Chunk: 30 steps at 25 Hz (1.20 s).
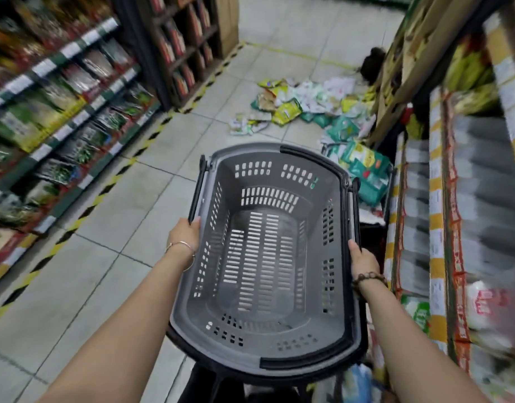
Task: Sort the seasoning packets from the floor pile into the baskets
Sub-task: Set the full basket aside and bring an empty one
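A grey plastic basket (192, 301) with slotted walls and nothing inside hangs in front of me above the floor. My left hand (184, 237) grips its left rim and my right hand (362, 258) grips its right rim. The floor pile of seasoning packets (302, 104), green, yellow and white, lies further up the aisle by the right shelf. A second basket (363, 170) holding several green and yellow packets stands just beyond my basket on the right.
Stocked shelves line the left side (61, 112) and the right side (460, 199) of the tiled aisle. Yellow-black tape (105, 190) runs along the left shelf base. A person's dark head (372, 65) shows behind the pile. Another dark basket (221, 385) sits under mine.
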Available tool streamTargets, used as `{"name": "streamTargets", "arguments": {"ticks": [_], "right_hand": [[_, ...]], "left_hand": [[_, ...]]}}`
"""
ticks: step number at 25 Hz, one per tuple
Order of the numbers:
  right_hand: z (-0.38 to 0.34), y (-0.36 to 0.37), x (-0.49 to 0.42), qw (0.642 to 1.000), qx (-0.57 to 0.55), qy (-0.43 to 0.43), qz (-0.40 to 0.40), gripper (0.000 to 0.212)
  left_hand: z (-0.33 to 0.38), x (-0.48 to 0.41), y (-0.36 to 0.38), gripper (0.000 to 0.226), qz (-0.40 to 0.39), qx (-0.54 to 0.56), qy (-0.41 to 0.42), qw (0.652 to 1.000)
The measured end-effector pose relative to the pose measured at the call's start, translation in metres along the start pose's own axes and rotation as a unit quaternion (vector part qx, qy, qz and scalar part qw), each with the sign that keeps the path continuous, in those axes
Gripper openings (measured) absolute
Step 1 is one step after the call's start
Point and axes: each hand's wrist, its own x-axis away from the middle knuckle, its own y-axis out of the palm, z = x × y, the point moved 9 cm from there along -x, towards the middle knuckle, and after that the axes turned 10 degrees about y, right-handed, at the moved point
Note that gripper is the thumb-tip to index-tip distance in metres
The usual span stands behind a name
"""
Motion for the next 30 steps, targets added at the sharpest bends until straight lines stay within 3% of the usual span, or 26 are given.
{"name": "streamTargets", "arguments": {"ticks": [8, 12, 19, 30], "right_hand": [[-0.175, 0.040, -0.031, 0.997, -0.011, -0.070, 0.034, 0.057], [-0.238, 0.056, -0.056, 0.996, -0.009, -0.055, 0.062, 0.061], [-0.336, 0.070, -0.125, 0.995, 0.008, -0.037, 0.093, 0.062], [-0.537, 0.072, -0.308, 0.996, -0.025, 0.002, 0.087, 0.060]], "left_hand": [[0.046, -0.149, -0.070, 0.044, 0.022, 0.008, 0.044, 0.999], [0.078, -0.223, -0.090, 0.040, 0.007, 0.003, 0.066, 0.998], [0.117, -0.358, -0.063, 0.047, -0.045, 0.007, 0.054, 0.997], [0.280, -0.622, -0.022, 0.053, -0.063, -0.055, 0.081, 0.993]]}}
